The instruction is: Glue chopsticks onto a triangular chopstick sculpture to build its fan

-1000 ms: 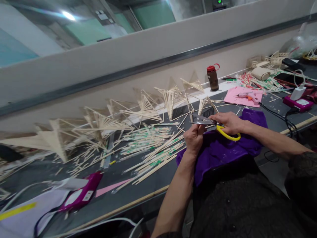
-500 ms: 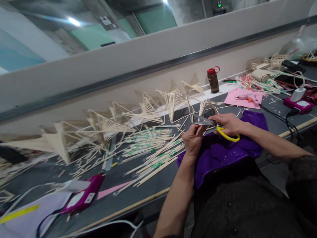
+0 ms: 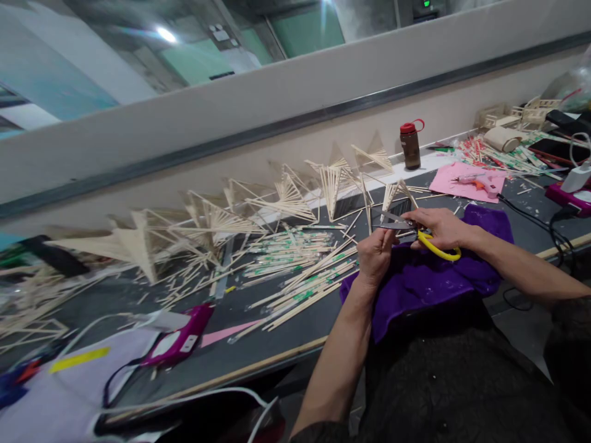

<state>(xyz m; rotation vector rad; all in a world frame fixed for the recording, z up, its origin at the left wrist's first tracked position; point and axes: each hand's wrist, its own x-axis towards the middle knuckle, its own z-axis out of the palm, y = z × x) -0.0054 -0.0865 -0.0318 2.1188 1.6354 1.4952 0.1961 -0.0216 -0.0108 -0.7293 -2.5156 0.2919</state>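
Observation:
Yellow-handled scissors (image 3: 441,251) are in my right hand (image 3: 438,227), their blades parted and pointing left. Just below the blade tips, my left hand (image 3: 375,253) is closed in a pinch. Whatever lies between those fingers is too small to make out. Beneath both hands a purple cloth (image 3: 415,286) is spread over the bench edge and my lap. Left of my left hand lie thin wooden sticks (image 3: 305,277), several still in clear wrappers with green print. Behind them stands a row of fan-shaped stick models (image 3: 286,200).
A pink glue gun (image 3: 480,183) rests on a pink sheet (image 3: 446,178) at the right, its cord trailing forward. A red-capped bottle (image 3: 410,147) stands against the wall. Magenta power strips (image 3: 184,335) lie at both sides. Stick offcuts litter the dark bench (image 3: 258,354).
The view has turned slightly left, so everything sits farther right in it. Both hands stay close together over the cloth, with the scissors still held and their blades still apart.

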